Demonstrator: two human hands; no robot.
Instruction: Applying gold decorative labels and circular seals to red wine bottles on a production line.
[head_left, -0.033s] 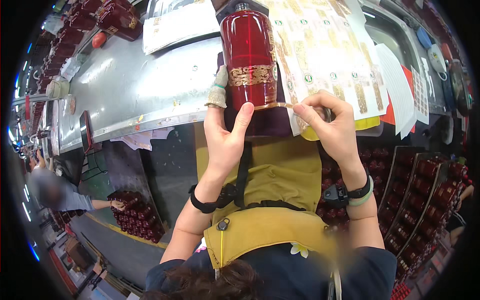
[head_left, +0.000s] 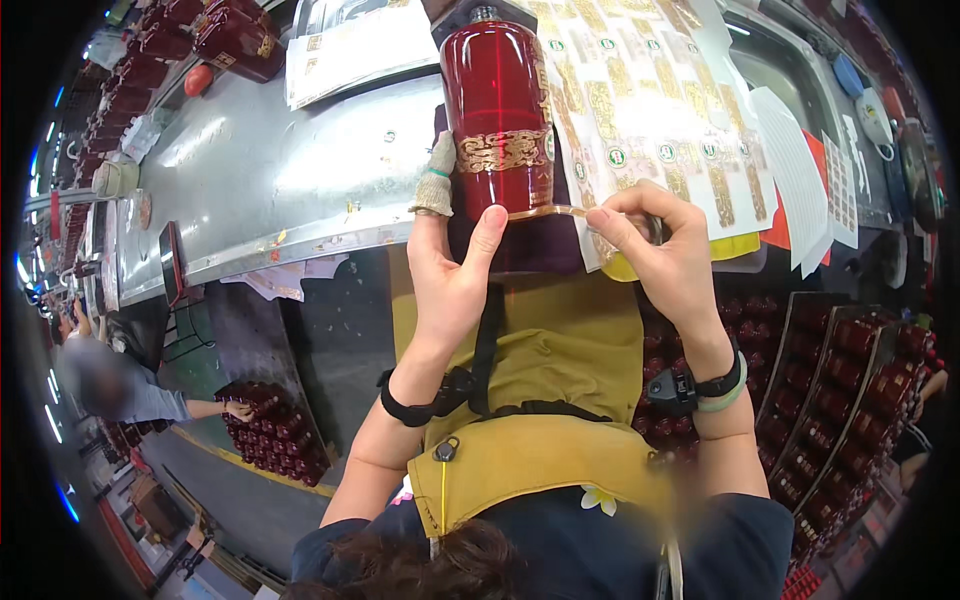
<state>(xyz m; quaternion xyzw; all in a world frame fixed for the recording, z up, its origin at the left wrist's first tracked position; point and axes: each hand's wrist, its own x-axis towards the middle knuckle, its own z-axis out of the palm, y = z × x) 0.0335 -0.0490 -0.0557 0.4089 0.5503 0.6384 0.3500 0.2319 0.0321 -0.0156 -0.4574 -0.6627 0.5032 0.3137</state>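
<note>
A dark red glass bottle with gold ornament lies on a dark purple cloth, its neck pointing away from me. My left hand steadies it: the fingers, some under a knitted cover, rest along the left side. The left thumb presses at the bottle's base edge. From there a narrow gold strip stretches right, partly off the glass. Its other end is pinched between thumb and finger of my right hand. What lies under the right palm is partly hidden.
Right of the bottle lie sheets of gold labels; white papers are stacked at back left. The metal table has its front edge before me. Racks of red bottles stand lower right. A co-worker's hand touches stacked bottles at left.
</note>
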